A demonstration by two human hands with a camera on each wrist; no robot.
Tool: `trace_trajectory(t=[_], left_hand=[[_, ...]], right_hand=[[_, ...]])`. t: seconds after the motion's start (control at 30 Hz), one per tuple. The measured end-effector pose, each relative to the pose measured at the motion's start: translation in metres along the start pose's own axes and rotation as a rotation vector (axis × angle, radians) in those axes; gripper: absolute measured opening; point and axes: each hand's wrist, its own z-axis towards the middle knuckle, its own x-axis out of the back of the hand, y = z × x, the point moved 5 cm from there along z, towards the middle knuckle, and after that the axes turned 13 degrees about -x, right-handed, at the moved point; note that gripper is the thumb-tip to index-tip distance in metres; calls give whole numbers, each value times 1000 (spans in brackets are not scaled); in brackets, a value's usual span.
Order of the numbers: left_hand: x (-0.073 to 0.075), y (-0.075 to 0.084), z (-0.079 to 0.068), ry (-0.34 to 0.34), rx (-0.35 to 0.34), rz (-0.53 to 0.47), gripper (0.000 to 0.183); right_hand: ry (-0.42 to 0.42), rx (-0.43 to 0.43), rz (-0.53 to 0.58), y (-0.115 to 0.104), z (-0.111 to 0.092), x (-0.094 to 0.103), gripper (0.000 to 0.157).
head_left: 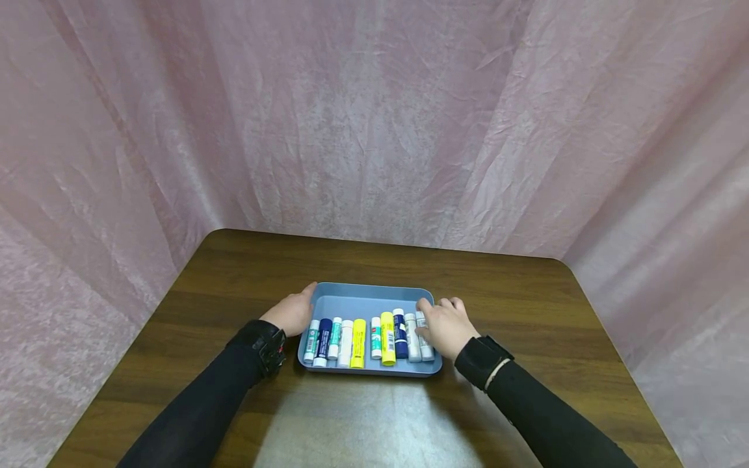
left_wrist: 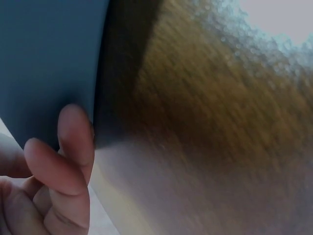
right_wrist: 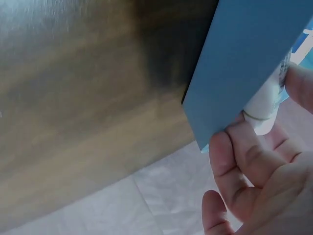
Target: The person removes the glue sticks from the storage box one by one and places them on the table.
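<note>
A shallow blue tray (head_left: 374,292) holds a row of glue sticks. At its left wall, my left hand (head_left: 295,312) grips the side near the far corner; curled fingers (left_wrist: 73,132) touch the outer wall in the left wrist view. My right hand (head_left: 447,325) reaches over the right rim and pinches the rightmost white glue stick (head_left: 426,349). In the right wrist view the thumb (right_wrist: 301,85) lies on that white glue stick (right_wrist: 264,107), with fingers near its end and the tray wall. Its label is partly hidden.
Beside it lie a white glue stick (head_left: 412,338), a navy one (head_left: 400,335) and a yellow one (head_left: 388,338). Several more, including another yellow glue stick (head_left: 358,344), fill the left half. The brown wooden table (head_left: 374,416) ends at a pink curtain (head_left: 374,130).
</note>
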Motion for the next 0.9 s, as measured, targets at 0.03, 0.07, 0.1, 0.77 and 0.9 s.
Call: trace_trajectory(t=[0.03,0.07,0.1,0.77,0.9], left_hand=[[0,0,0,0,-1,-1,61],[0,1,-1,0,0,-1,61],[0,1,-1,-1,0,2,61],[-2,-2,3,4,4,-6,61],[-2,-2,3,7,7,-14,61]], right_hand=[[3,-2,8,0,0,0,41],[6,-5,22,1,0,-1,39],[8,-9,35,1,-1,-1,38],[4,-54,177,6,2,-2,25],[-1,-70,230,8,4,1,26]])
